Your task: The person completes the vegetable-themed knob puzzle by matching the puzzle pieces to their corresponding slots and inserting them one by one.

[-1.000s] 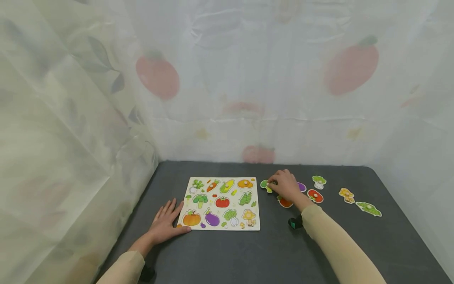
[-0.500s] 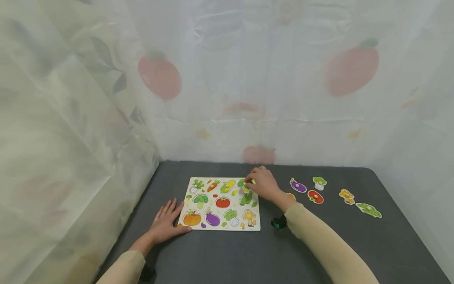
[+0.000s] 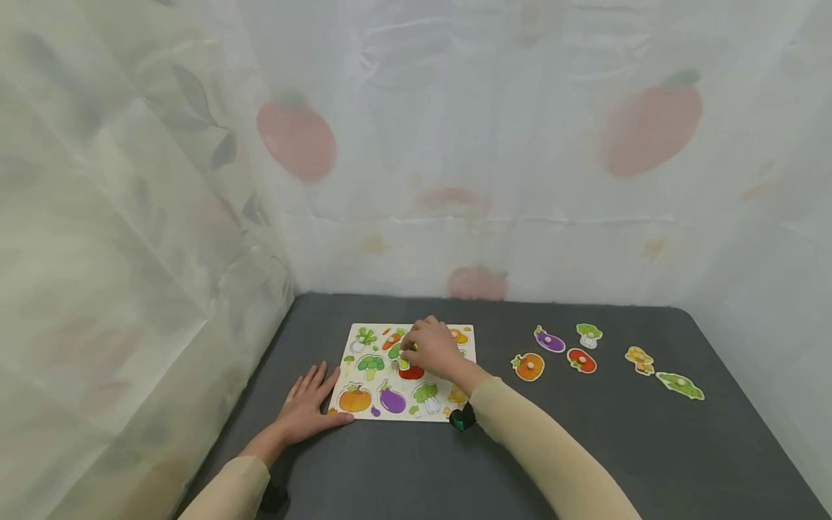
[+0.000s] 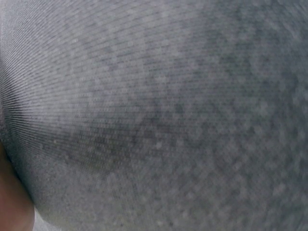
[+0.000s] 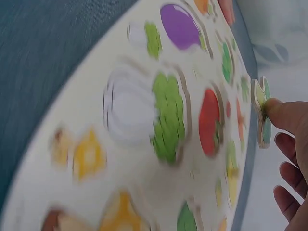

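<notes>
With our right grip (image 3: 430,348) we pinch the broccoli piece (image 5: 266,129) above the board (image 3: 352,372), not yet seated, while our left grip (image 3: 303,410) lies spread at the board's left edge and six loose pieces (image 3: 581,361) on the desk (image 3: 416,469) apparently remain to be placed.

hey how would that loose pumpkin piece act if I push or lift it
The pumpkin piece probably slides rather than rolls, since it lies flat. Its small knob should ease lifting. It's likely stiff: the pinched broccoli piece looks unbent.
</notes>
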`<state>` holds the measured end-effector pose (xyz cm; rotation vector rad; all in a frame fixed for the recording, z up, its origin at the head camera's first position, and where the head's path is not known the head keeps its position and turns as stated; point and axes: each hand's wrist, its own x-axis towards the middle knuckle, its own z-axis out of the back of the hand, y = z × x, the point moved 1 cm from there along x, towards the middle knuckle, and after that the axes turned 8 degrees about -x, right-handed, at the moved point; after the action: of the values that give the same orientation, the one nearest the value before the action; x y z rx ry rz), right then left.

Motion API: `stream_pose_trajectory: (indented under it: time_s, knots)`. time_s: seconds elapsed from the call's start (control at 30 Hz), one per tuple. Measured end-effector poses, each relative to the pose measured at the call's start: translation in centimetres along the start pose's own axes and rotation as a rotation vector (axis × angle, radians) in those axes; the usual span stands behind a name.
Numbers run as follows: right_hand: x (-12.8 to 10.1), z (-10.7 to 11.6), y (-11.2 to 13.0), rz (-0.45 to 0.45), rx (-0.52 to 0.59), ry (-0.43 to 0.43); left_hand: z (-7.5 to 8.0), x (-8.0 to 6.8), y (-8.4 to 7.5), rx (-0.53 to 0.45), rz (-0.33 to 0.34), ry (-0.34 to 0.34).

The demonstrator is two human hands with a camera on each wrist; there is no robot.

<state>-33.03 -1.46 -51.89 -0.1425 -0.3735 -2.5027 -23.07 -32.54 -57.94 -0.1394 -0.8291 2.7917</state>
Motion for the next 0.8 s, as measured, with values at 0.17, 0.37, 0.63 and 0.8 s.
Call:
stream_pose_trajectory:
  time_s: [0.17, 0.37, 0.63, 0.8]
  knots:
    - [0.7, -1.0, 1.9, 0.000, -0.040, 0.029, -0.1, 0.0, 0.1, -0.005, 0.009, 0.000]
    - [1.1, -2.5, 3.4, -0.010, -0.070, 0.017, -0.2, -0.1, 0.4, 0.017, 0.019, 0.009]
    - [1.2, -3.5, 4.6, -0.027, -0.045, -0.026, 0.0, -0.5, -0.4, 0.005, 0.013, -0.006]
    - [1.5, -3.9, 4.8, -0.075, -0.005, -0.028, 0.0, -0.6, -0.3, -0.005, -0.009, -0.009]
